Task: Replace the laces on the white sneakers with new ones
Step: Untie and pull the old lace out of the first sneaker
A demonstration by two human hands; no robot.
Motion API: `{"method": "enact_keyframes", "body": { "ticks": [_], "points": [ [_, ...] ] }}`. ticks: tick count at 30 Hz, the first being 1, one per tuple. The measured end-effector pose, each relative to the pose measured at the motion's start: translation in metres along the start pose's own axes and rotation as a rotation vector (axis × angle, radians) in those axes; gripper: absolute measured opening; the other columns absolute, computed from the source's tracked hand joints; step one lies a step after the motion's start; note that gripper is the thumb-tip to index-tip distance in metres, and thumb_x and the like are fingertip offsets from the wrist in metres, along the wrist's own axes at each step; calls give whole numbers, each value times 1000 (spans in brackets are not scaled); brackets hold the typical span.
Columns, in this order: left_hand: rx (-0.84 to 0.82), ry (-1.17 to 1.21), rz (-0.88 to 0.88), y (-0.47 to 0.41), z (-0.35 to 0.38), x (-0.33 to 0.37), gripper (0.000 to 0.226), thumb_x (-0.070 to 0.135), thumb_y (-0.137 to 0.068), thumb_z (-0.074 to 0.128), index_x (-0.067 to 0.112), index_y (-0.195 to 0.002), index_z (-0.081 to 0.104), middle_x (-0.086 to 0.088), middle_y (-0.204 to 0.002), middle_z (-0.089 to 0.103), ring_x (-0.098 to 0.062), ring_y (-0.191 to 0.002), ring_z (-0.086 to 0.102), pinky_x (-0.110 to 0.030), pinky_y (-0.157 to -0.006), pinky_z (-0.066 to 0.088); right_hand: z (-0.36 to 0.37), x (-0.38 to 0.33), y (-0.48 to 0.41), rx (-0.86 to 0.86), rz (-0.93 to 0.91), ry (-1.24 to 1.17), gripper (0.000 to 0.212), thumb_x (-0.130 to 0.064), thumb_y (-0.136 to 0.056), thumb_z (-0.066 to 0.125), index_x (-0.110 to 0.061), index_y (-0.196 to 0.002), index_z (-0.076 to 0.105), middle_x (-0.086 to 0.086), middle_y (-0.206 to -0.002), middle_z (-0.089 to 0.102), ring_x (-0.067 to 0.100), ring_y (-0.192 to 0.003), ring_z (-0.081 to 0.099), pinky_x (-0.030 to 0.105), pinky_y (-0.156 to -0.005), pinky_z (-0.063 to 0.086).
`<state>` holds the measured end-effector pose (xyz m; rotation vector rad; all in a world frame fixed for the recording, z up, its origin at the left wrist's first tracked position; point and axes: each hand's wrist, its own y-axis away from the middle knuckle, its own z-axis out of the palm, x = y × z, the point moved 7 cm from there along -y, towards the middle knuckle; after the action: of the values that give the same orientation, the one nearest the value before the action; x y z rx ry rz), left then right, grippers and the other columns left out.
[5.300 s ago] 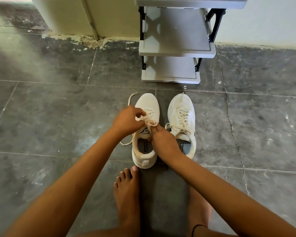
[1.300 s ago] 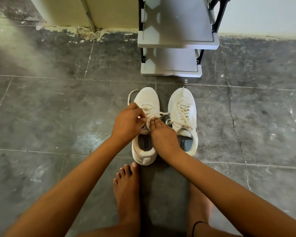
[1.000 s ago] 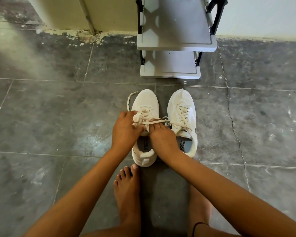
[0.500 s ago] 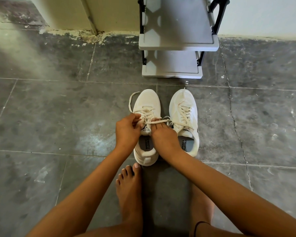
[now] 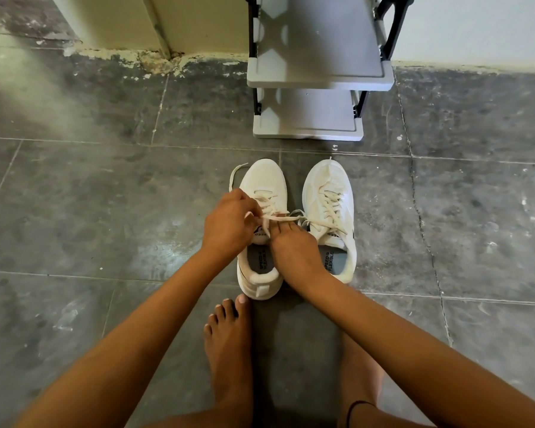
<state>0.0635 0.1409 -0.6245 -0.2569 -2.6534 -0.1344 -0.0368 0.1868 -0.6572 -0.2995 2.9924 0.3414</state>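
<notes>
I'm looking at two white sneakers standing side by side, toes pointing away from me. The left sneaker [image 5: 261,180] is wearing a cream lace [image 5: 269,200], half loosened, one end trailing beside its toe. The right sneaker [image 5: 328,177] is carrying a second lace [image 5: 331,202], criss-crossed, ends lying loose.
</notes>
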Motion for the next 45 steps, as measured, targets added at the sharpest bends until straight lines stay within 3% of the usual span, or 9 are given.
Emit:
{"method": "enact_keyframes", "body": {
  "ticks": [5,9,12,17,21,27,35,40,45],
  "points": [
    [130,656,-109,-2,-40,5,3,15,-84,68,16,-85,66,3,-81,66,-14,-80,61,-29,-76,49,1,-2,-3,-7,-6,-13,51,-13,-100,27,-1,-148,12,18,-152,25,31,-139,28,37,-109,30],
    [249,529,-192,-23,-64,3,13,15,-86,65,18,-98,67,3,-90,69,-13,-85,65,-34,-82,54,-1,2,-3,-9,-13,-36,53,-16,-101,30,-4,-149,12,15,-154,22,27,-141,25,35,-111,27],
    [140,363,-302,-17,-51,-18,34,14,-87,63,14,-121,58,-1,-108,66,-20,-98,63,-39,-89,51,-3,5,-1,3,-10,-114,56,-27,-99,38,-8,-149,18,10,-154,25,23,-139,29,33,-107,32],
    [-236,23,-194,9,-9,-20,34,33,-79,72,19,-109,65,1,-107,67,-20,-98,62,-37,-83,52,-21,18,2,145,60,-257,52,-38,-92,53,-12,-136,43,10,-141,37,26,-120,45,37,-94,44],
    [-151,-56,-109,13,-7,-12,24,29,-85,61,17,-106,64,-1,-99,69,-23,-92,62,-32,-71,50,-33,8,-2,152,-24,-259,43,-24,-92,51,-16,-133,44,9,-122,45,26,-103,52,37,-79,48],
    [-140,-88,-100,12,-6,-15,18,22,-87,55,10,-94,67,-8,-90,68,-28,-83,61,-36,-67,51,-29,6,-9,41,26,-238,35,-14,-92,48,-12,-127,51,13,-125,39,31,-99,56,40,-83,49],
    [-138,-196,-45,10,3,-9,25,27,-94,48,9,-86,63,-13,-85,64,-31,-78,58,-32,-59,38,-17,12,-30,-83,318,-1033,38,6,-83,50,-15,-109,67,13,-129,47,31,-117,49,41,-105,40],
    [-169,-204,-17,8,4,-6,32,36,-96,46,10,-95,65,-11,-93,66,-29,-84,60,-35,-67,46,-41,15,-22,113,18,-241,32,-26,-89,56,-25,-120,61,4,-119,47,23,-113,42,31,-92,34],
    [-136,-277,22,6,1,-3,29,36,-94,47,17,-104,66,-4,-100,67,-23,-91,62,-30,-65,44,-48,-3,-17,243,-124,71,23,-25,-94,48,-18,-109,64,4,-113,52,24,-105,45,32,-82,30]
  ]
}}
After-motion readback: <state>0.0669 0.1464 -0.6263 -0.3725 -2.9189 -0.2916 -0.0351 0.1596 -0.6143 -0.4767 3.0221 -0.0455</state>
